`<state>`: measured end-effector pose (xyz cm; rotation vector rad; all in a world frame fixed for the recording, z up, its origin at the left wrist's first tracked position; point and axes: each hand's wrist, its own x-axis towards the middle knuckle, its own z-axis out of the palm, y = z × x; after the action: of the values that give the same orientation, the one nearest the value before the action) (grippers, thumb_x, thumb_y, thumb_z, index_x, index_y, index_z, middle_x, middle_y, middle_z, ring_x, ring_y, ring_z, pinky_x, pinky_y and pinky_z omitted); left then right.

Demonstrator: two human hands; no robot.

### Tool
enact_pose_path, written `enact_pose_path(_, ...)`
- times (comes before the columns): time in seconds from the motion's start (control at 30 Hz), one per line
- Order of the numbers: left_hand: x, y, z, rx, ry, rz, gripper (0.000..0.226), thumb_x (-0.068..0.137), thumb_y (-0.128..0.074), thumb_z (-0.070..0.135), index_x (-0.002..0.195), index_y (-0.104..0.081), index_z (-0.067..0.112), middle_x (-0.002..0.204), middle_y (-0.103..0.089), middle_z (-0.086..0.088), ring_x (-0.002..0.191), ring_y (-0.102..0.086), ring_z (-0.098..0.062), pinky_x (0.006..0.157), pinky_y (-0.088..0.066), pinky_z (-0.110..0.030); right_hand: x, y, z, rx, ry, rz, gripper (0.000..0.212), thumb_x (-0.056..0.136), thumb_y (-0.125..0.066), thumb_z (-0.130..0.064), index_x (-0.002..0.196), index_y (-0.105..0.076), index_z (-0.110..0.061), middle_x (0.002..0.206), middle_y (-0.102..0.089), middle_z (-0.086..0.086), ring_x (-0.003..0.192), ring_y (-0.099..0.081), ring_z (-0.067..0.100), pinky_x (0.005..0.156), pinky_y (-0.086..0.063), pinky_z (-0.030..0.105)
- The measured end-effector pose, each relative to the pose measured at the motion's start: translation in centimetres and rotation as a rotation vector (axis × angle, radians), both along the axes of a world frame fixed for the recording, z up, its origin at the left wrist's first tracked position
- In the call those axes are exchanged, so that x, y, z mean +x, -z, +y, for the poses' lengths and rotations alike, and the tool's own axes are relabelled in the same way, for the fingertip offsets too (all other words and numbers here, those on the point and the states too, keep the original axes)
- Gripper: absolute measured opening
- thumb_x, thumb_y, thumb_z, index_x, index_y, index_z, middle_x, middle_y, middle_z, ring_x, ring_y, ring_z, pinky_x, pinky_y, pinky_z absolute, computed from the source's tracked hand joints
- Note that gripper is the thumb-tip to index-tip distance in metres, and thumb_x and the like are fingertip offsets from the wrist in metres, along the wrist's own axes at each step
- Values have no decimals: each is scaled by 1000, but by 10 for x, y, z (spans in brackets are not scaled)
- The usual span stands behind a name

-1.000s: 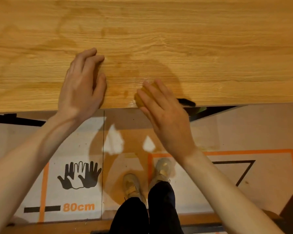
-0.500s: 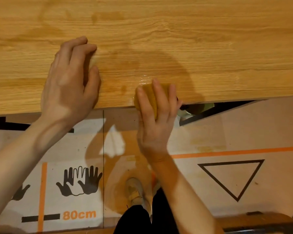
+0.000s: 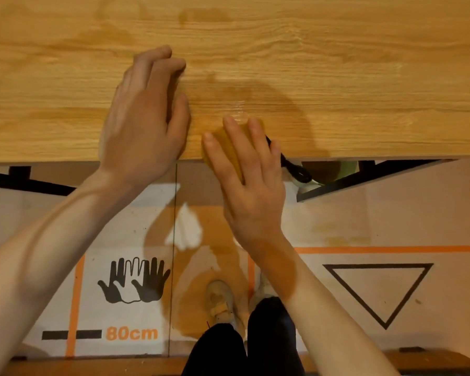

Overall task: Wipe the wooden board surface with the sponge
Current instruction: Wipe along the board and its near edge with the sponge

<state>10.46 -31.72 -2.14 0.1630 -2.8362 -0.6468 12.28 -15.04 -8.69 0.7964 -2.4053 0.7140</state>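
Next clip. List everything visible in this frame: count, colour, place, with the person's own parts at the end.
board: one, light wood with darker damp streaks, fills the upper half
sponge: one, yellow, on the board's near edge under the right hand
black item: one, at the board's edge right of the sponge; cannot tell what it is
floor mat: one, pale, with orange lines, below the board
hands symbol: one, black, lower left
80cm label: one, orange, beneath the hands symbol
triangle: one, black outline, lower right
shoes: two, pale, bottom centre
trousers: dark, bottom centre
left hand: resting on the board, holds nothing
right hand: fingers straight, pressing the sponge
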Motion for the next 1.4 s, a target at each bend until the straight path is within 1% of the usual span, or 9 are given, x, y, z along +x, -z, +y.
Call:
enact_pose_path(0.13,1,-4,-9,90,23,-26,41,108,-41,25,144,-48,9,154,-40,-10,142,-39,-20,114,-30,-21,-16,-15,62,35,32,-53,52,91,-62,2,134,-44,-20,145,-38,8,137,-31,35,123,-3,36)
enact_pose_path(0.23,13,-8,-35,132,114,2,36,107,-43,18,140,-52,6,145,-49,-11,132,-41,-7,107,-27,-6,-16,-25,85,67,63,-123,33,103,-41,-9,135,-42,-14,146,-37,16,139,-27,39,120,-9,50)
enact_pose_path(0.47,50,2,-119,-3,-13,18,36,105,-42,16,138,-53,5,147,-49,-15,137,-45,-26,114,-30,-22,-13,-24,32,82,-84,-8,33,94,-59,2,123,-63,-14,134,-52,14,129,-43,37,119,-20,43)
enact_pose_path(0.6,49,6,-118,-1,5,33,39,108,-38,22,139,-51,4,146,-47,-16,138,-44,-25,110,-27,-11,3,-21,-41,109,-297,-25,39,103,-33,-2,129,-61,-10,138,-56,13,135,-40,34,121,-19,42)
enact_pose_path(0.8,51,9,-120,12,46,85,37,109,-34,11,139,-53,-1,146,-48,-19,135,-47,-20,110,-35,-17,12,-39,-97,177,-439,-27,42,105,-26,-4,133,-57,-12,142,-53,10,136,-45,31,117,-31,44)
enact_pose_path(0.97,52,8,-114,33,-17,62,38,107,-36,11,138,-55,2,147,-48,-14,132,-47,-16,108,-30,-10,-13,-46,29,363,-281,-34,34,100,-48,-1,132,-55,-11,142,-49,13,137,-42,35,116,-32,49)
enact_pose_path(1.07,53,7,-109,13,-68,28,39,107,-35,17,139,-54,7,151,-46,-8,136,-47,-23,100,-39,-25,-14,-51,60,330,-184,-134,45,93,-55,8,134,-53,-9,143,-45,15,140,-35,35,119,-23,49)
enact_pose_path(1.2,49,2,-109,17,-88,21,40,105,-36,17,139,-54,8,151,-46,-7,136,-48,-24,97,-45,-35,5,-54,-18,191,-164,-184,33,96,-53,-1,128,-59,-7,139,-52,15,137,-40,36,117,-30,48)
enact_pose_path(1.4,50,2,-108,21,-66,7,42,102,-36,14,139,-54,6,150,-47,-9,138,-48,-24,100,-46,-35,20,-64,-90,281,-310,-314,60,86,-62,5,142,-47,-14,151,-42,11,144,-30,32,119,-27,47)
